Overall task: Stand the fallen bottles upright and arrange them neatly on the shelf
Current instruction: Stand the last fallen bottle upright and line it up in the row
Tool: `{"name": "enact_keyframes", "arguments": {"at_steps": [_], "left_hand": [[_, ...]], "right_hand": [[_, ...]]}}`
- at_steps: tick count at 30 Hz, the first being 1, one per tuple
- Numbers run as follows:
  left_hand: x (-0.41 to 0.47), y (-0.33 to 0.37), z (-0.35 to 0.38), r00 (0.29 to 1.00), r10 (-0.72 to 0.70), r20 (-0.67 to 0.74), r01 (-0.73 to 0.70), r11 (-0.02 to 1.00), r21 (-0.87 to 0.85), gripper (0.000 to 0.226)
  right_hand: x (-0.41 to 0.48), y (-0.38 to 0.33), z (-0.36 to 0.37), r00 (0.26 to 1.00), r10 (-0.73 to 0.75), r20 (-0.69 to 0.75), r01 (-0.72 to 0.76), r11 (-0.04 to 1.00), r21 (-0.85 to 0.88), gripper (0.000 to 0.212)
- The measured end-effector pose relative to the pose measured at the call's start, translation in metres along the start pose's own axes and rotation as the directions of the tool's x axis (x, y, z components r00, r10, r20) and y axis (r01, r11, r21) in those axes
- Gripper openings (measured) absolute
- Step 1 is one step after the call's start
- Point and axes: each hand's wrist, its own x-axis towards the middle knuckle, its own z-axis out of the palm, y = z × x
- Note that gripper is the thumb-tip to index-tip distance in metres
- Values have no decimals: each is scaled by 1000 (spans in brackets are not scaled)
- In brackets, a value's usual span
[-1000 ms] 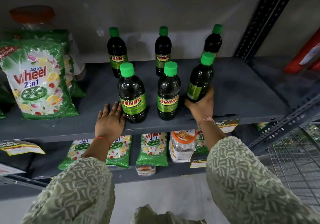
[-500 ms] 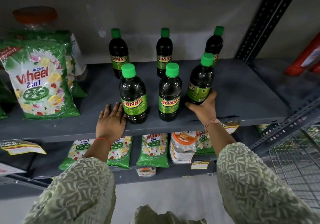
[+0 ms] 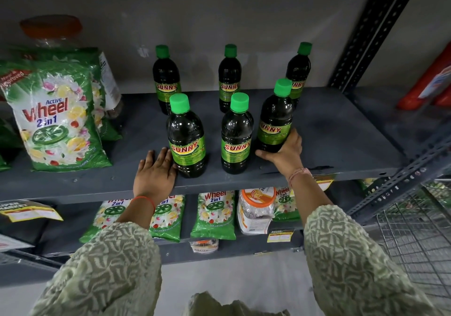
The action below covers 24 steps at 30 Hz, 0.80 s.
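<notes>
We cannot see the base of the front right bottle [image 3: 275, 117]; our right hand [image 3: 284, 153] covers it. That bottle also hides the label of the back right bottle [image 3: 299, 71]. The Wheel bag [image 3: 57, 120] hides most of the jar [image 3: 52, 31] behind it. The red packs [image 3: 429, 81] are cut off at the right edge. Print on the shelf tags [image 3: 29, 212] is too small to read.
</notes>
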Motion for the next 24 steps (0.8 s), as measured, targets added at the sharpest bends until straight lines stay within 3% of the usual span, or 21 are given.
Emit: {"name": "enact_keyframes", "arguments": {"at_steps": [3, 7, 14, 24], "left_hand": [[-1, 1, -2, 1000, -1, 10, 1, 1000, 0, 53], [-2, 2, -3, 1000, 3, 18, -3, 1000, -1, 53], [-2, 3, -4, 999, 3, 34, -3, 1000, -5, 54], [-3, 2, -5, 999, 12, 34, -12, 1000, 2, 54]], "right_hand": [[-6, -5, 6, 992, 6, -125, 12, 990, 141, 87], [-12, 2, 0, 997, -16, -74, 27, 989, 146, 66], [-22, 12, -15, 993, -68, 97, 57, 992, 111, 66], [-25, 16, -24, 983, -71, 167, 58, 995, 82, 60]]}}
